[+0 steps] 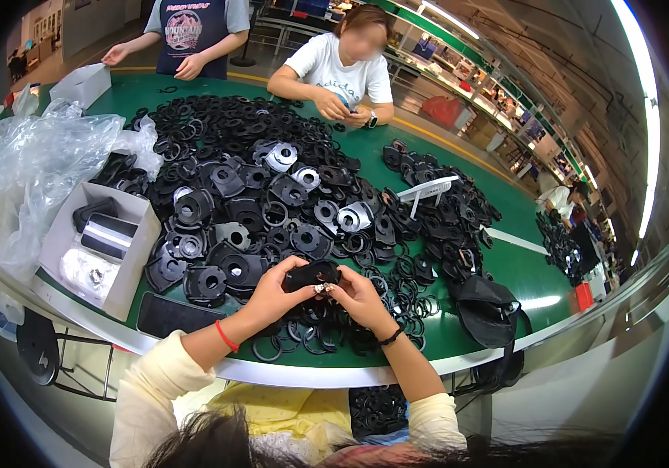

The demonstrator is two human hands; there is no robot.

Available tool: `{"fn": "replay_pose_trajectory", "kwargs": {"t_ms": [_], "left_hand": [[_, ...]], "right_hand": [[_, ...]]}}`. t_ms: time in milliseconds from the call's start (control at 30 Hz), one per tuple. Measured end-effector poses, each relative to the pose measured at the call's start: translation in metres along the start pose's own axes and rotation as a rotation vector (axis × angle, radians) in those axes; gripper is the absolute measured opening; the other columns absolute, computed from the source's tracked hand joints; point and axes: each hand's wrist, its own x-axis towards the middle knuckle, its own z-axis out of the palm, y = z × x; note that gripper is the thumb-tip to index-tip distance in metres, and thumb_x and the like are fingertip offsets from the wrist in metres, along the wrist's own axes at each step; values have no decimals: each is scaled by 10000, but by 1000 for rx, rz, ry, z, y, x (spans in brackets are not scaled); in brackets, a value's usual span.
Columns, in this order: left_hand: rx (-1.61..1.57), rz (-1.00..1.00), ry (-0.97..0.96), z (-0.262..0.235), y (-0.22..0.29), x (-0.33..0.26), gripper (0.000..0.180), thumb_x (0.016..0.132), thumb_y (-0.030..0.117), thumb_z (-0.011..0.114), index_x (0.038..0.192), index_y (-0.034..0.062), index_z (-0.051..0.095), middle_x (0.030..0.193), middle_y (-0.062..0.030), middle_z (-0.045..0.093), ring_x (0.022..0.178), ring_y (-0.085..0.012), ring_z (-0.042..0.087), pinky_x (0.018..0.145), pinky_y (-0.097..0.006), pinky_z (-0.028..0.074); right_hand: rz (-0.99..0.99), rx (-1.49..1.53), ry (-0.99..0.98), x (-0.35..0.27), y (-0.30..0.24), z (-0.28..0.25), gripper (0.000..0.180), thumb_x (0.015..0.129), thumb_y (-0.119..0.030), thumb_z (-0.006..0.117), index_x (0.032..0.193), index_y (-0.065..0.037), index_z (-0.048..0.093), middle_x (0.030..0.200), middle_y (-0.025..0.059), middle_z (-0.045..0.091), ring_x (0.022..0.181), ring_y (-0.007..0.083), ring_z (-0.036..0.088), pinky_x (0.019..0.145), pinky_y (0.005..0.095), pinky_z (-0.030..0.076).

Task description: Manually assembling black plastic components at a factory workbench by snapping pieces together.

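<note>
Close to the table's front edge, my left hand (275, 292) and my right hand (363, 299) grip a black plastic part (309, 274) from both sides. My thumbs meet near its lower edge, and the fingers cover much of it, so its full shape is hidden. Black plates with round holes (235, 267) lie in a heap just beyond my left hand. Loose black rings (406, 292) are scattered beside my right hand and under both wrists.
At left, an open cardboard box (141, 253) holds dark and silvery pieces, near clear plastic bags (30, 168). A dark phone-like slab (178, 315) lies before it. A black bag (487, 310) sits at right, a white stand (428, 189) beyond. Two people work across the green table (459, 144).
</note>
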Motion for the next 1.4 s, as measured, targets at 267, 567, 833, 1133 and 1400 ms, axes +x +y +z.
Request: {"fn": "replay_pose_trajectory", "kwargs": {"t_ms": [267,567,833,1133,1400], "left_hand": [[147,18,44,-6,-5,2,217,784,106,689,928,31,545,853,1,598,767,-54,540,685,-209,427],[-152,-103,27,-2,1,0,112,842,91,609,914,37,542,856,9,584,776,-47,530,698,-200,424],[-269,-166,4,-1,3,-3,95,847,102,601,903,42,552,848,8,581,782,-41,529,692,-192,426],[-230,-160,-87,-1,-1,-3,85,839,115,615,846,46,565,818,17,585,758,-40,517,682,-190,410],[-427,-196,48,-5,7,3,88,860,77,580,937,56,546,892,0,600,789,-49,557,699,-193,452]], "right_hand": [[-155,-225,131,3,-15,-5,171,870,-32,566,1020,48,579,1020,68,579,840,87,564,719,200,460],[-9,-6,231,2,-26,-3,142,866,-21,545,988,22,604,762,11,592,660,94,538,597,212,429],[-406,-693,175,-1,-29,-6,249,802,-9,603,1049,-36,619,719,89,520,599,203,517,549,286,418],[-204,-509,-349,-1,-26,-19,201,828,-62,563,1021,-13,589,812,123,599,712,260,576,666,306,460],[8,-175,71,-2,-32,-10,251,904,-77,506,1146,-31,558,771,14,589,588,45,496,520,178,398]]}}
